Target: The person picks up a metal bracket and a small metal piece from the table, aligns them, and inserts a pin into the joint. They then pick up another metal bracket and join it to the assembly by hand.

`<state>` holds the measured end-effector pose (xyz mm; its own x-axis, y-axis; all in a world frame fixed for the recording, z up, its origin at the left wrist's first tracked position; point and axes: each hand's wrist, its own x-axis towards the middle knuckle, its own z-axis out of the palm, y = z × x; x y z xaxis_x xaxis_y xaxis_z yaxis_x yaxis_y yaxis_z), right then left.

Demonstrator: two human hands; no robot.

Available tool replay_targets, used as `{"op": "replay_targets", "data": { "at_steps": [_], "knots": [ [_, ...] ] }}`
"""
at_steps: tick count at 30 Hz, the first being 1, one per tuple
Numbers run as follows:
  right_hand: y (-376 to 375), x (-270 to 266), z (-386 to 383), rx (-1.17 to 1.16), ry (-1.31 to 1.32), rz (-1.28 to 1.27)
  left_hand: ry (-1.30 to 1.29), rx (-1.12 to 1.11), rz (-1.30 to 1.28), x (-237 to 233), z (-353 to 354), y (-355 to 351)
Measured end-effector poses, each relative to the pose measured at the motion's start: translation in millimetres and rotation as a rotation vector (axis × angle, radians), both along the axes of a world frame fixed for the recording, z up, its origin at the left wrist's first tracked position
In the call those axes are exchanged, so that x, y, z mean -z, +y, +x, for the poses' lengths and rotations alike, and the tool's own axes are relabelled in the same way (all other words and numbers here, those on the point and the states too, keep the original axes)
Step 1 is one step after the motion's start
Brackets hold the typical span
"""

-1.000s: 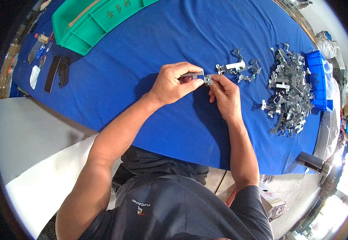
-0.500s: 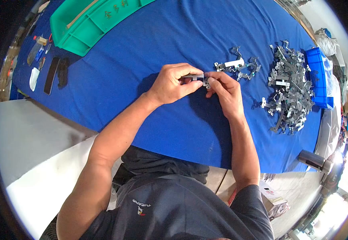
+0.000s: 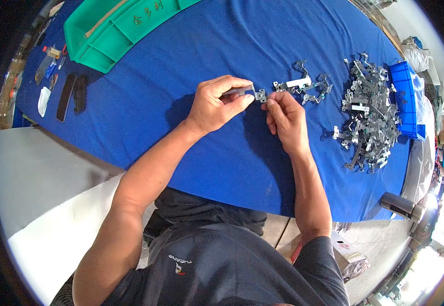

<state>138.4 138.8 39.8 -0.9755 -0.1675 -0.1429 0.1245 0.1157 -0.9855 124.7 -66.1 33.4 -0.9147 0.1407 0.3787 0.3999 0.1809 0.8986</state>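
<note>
Above the blue cloth, my left hand [image 3: 218, 106] is closed, pinching the long grey arm of a small metal hinge [image 3: 260, 95] between thumb and fingers. The hinge's plate with holes sticks out to the right of the fingertips. My right hand [image 3: 288, 121] has its thumb and forefinger pinched together at the right edge of that plate. Part of the hinge is hidden in my left hand. Just beyond my right hand, a few similar hinges [image 3: 298, 82] lie on the cloth.
A large pile of metal hinges [image 3: 370, 122] lies at the right, beside a blue plastic bin [image 3: 404, 99]. At the back left stands a green plastic bin [image 3: 107, 61]. A dark strap-like item [image 3: 66, 97] and small tools lie at the left. A dark cylinder [image 3: 400, 204] is at the right edge.
My left hand has moved slightly left with the hinge, so more of its holed plate shows. The right fingers have shifted to the plate's right edge.
</note>
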Motion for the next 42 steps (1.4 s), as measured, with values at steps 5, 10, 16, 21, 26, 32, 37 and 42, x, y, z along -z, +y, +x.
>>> {"op": "replay_targets", "data": {
  "at_steps": [5, 10, 16, 21, 26, 32, 37, 42],
  "knots": [
    [-0.3, 2.2, 0.5, -0.028, 0.035, -0.005, -0.069, 0.042, 0.046, -1.4, 1.4, 1.3],
    [0.4, 7.2, 0.9, -0.045, 0.085, 0.026, -0.102, 0.082, 0.051, 0.4, 0.7, 0.8],
    [0.2, 5.8, 0.0, -0.009, 0.083, -0.037, -0.078, 0.101, -0.012, 0.4, 0.8, 1.0],
    [2.3, 2.7, -2.3, -0.03, -0.006, -0.175, -0.025, 0.137, -0.051, 0.8, 1.8, 3.9],
    [8.0, 6.4, -2.9, -0.035, 0.018, -0.14, -0.029, 0.205, -0.093, 1.0, 1.1, 1.8],
    [9.5, 3.6, -4.2, 0.088, -0.048, -0.12, -0.066, 0.081, -0.014, -2.1, 1.0, 0.2],
    [4.0, 3.1, -0.2, 0.001, 0.026, 0.066, -0.103, 0.063, 0.078, 2.3, -0.5, 2.3],
    [5.5, 4.2, 0.2, -0.022, 0.006, 0.137, -0.149, 0.116, 0.043, 1.0, 1.4, 2.8]
  ]
}}
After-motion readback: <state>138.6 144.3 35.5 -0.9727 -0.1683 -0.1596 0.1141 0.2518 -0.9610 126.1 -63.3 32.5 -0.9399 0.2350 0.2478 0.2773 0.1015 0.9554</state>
